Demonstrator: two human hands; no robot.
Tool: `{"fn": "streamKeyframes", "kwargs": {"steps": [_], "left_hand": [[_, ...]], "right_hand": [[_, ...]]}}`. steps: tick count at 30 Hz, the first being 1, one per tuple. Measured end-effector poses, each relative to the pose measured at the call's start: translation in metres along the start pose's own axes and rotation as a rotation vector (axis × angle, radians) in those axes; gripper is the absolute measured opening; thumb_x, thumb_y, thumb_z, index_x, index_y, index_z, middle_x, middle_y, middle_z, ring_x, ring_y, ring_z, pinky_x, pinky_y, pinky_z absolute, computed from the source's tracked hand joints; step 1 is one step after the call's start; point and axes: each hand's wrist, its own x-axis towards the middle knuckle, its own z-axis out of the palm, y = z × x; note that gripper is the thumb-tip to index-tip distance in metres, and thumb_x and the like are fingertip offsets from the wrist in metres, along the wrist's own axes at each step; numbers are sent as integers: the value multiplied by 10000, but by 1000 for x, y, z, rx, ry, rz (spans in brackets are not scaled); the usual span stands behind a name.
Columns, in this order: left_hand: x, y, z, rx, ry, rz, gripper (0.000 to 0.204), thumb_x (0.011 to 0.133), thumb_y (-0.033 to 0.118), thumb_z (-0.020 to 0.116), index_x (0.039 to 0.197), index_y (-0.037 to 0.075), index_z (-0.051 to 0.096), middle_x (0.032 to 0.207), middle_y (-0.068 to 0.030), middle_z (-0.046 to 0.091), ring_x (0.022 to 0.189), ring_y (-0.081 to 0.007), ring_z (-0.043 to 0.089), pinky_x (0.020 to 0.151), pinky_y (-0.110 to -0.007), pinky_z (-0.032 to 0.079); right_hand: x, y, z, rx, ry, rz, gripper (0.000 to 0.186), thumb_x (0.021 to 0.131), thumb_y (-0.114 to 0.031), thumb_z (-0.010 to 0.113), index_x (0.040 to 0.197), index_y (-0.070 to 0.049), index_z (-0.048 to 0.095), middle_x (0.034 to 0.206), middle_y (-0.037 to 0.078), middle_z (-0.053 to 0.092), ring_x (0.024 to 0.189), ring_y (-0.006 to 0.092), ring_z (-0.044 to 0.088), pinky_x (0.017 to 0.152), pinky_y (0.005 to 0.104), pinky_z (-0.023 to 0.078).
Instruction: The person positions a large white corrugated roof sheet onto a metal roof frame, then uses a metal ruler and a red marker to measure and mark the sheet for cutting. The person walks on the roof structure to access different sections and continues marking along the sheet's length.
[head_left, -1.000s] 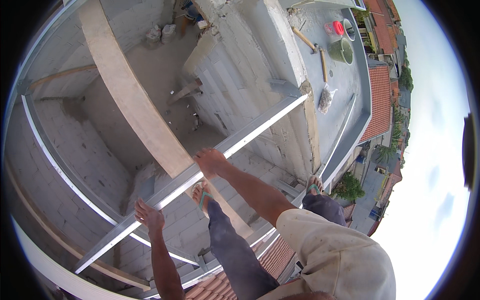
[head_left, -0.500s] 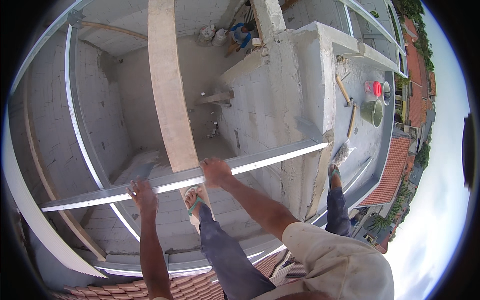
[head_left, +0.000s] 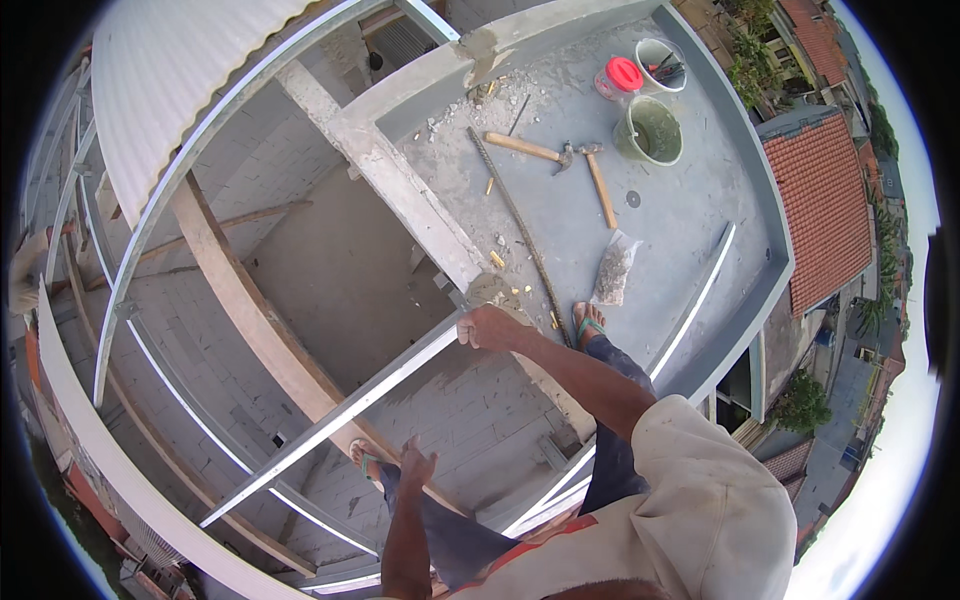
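Note:
My right hand (head_left: 490, 327) is closed around the wall end of a long silver metal channel (head_left: 333, 422), beside the rough concrete ledge. The channel slants down to the left, crossing above a wooden plank (head_left: 262, 312) and other metal beams. Off the channel, near my thigh, is my left hand (head_left: 418, 464), fingers apart and nothing visible in it. One sandalled foot (head_left: 366, 458) rests on the plank; the other foot (head_left: 589, 322) stands on the grey slab (head_left: 690, 210).
Beneath the plank and channel, a deep drop opens to a room floor (head_left: 330, 260). On the slab lie two hammers (head_left: 528, 148), a steel rod (head_left: 512, 210), a plastic bag (head_left: 615, 268) and a metal strip (head_left: 697, 297). Buckets (head_left: 650, 135) and a red-lidded container (head_left: 619, 78) stand farther back.
My left hand has let go of the channel and drawn back. My right hand has shifted to the channel's wall end. The view has swung toward the slab.

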Motion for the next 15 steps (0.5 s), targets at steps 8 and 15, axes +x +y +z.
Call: {"fn": "streamKeyframes", "kwargs": {"steps": [8,15], "left_hand": [[-97,292,-5,-99,-14,213,692,918,276,727,1470,-60,477,1501,-266,521,1416,-373,500,1173,-432,395],[-209,444,-66,-1,106,148,581,916,222,692,1418,-36,557,1443,-256,577,1351,-363,564,1140,-420,436]], "right_hand": [[-341,238,-378,-477,841,275,192,834,-2,520,869,-86,689,807,166,723,807,399,691,756,518,548],[-613,263,-323,-146,659,803,302,728,-139,808,987,-53,681,940,179,737,965,384,715,846,463,562]]}}
